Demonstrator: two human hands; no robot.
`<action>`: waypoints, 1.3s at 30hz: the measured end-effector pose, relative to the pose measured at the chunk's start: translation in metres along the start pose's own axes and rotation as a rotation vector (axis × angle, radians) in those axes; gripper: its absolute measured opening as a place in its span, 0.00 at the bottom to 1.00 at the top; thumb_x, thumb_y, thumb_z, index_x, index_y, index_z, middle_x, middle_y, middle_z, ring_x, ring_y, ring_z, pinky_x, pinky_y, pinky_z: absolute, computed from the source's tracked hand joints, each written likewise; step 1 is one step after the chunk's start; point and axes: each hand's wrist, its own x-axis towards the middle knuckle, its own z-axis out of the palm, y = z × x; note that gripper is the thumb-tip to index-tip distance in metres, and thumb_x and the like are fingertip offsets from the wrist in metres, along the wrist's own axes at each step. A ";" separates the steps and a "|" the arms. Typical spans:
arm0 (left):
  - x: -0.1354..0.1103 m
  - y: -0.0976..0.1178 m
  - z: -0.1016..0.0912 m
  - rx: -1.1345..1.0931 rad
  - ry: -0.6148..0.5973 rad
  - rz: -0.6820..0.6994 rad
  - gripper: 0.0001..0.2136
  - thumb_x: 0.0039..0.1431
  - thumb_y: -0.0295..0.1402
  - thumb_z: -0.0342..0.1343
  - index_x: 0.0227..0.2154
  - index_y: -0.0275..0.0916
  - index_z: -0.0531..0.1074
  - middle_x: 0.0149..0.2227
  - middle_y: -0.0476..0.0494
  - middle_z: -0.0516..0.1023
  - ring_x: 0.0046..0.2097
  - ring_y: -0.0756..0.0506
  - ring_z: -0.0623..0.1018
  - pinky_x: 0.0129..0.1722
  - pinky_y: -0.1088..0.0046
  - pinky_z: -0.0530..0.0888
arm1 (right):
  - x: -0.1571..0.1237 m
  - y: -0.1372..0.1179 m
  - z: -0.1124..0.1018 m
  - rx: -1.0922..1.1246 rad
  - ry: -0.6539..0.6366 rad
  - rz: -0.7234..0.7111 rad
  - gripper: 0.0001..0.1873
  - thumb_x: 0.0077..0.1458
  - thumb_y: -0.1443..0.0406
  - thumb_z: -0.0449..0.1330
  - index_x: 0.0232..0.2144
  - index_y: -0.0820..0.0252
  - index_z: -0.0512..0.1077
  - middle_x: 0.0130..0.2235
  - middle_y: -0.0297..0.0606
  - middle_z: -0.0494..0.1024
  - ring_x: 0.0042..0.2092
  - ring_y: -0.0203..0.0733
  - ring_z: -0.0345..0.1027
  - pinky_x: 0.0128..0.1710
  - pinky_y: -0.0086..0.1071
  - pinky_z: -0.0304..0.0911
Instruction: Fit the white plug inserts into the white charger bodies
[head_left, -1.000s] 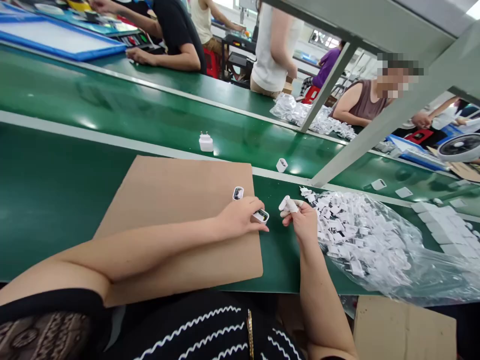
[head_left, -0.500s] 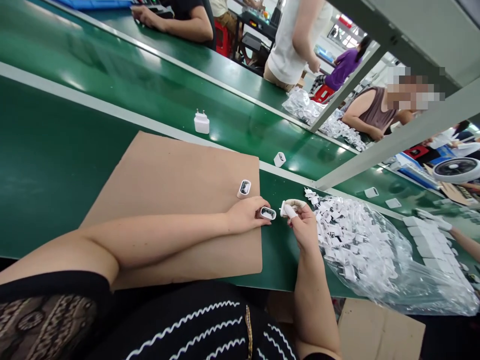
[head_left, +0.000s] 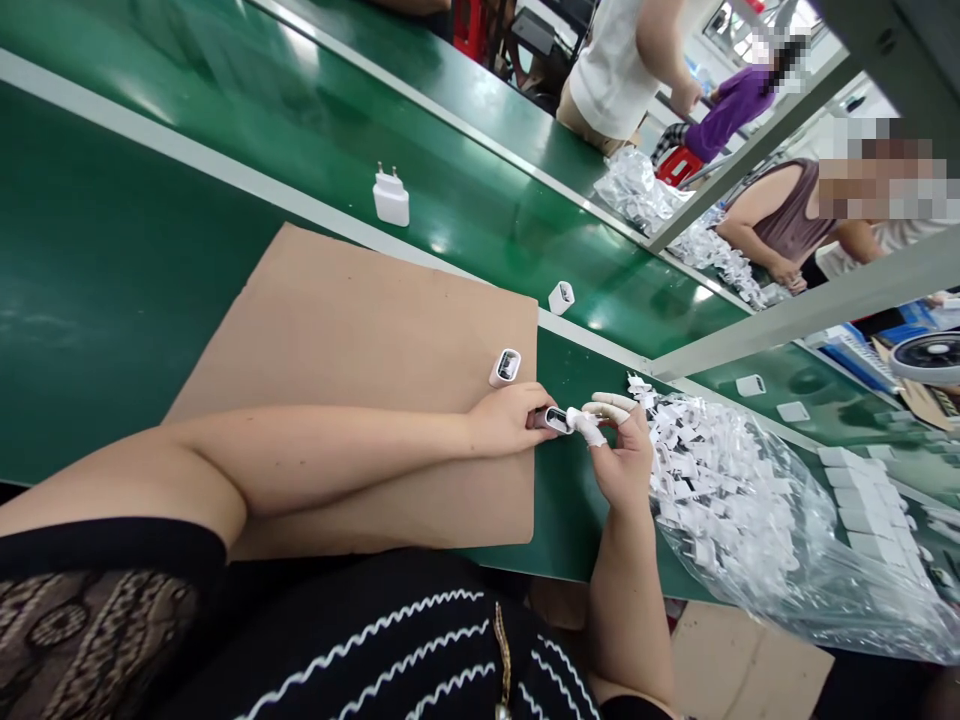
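My left hand point(head_left: 508, 420) is closed around a white charger housing point(head_left: 556, 419), its open end facing right. My right hand point(head_left: 619, 440), with white finger cots on some fingers, pinches a small white plug cap point(head_left: 574, 418) right at the housing's opening. Whether the cap has entered the opening I cannot tell. Just behind my left hand another open charger housing point(head_left: 506, 367) stands on the cardboard sheet point(head_left: 360, 340). To the right of my right hand lies a heap of white plug caps point(head_left: 720, 490) in a clear plastic bag.
On the green belt beyond are a charger with two pins point(head_left: 391, 198) and an open housing point(head_left: 561, 297). White housings point(head_left: 870, 510) lie in rows at right. A metal frame post point(head_left: 795, 285) slants across the right side. Other people sit and stand across the bench.
My right hand has brought the plug cap left to the housing's open end. My left hand keeps its hold on the housing. The camera view has shifted slightly.
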 end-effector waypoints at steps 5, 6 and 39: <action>0.002 0.000 -0.001 0.009 -0.012 -0.018 0.10 0.59 0.38 0.67 0.39 0.38 0.76 0.34 0.46 0.75 0.37 0.46 0.76 0.37 0.70 0.72 | -0.001 -0.001 0.006 -0.061 -0.022 -0.013 0.09 0.62 0.61 0.64 0.44 0.51 0.80 0.43 0.38 0.82 0.45 0.45 0.75 0.49 0.44 0.71; 0.002 0.000 -0.001 0.017 -0.016 -0.021 0.10 0.59 0.37 0.67 0.39 0.38 0.76 0.34 0.46 0.75 0.37 0.45 0.76 0.38 0.70 0.72 | -0.001 -0.001 0.007 -0.024 -0.003 0.024 0.10 0.61 0.60 0.65 0.45 0.51 0.80 0.43 0.38 0.82 0.43 0.45 0.75 0.48 0.43 0.71; 0.004 0.004 -0.004 0.121 -0.172 0.051 0.30 0.49 0.31 0.67 0.57 0.39 0.71 0.46 0.39 0.78 0.55 0.35 0.73 0.54 0.58 0.75 | -0.003 -0.002 0.002 0.297 0.023 0.257 0.13 0.54 0.60 0.71 0.42 0.53 0.80 0.44 0.41 0.84 0.43 0.47 0.78 0.48 0.46 0.74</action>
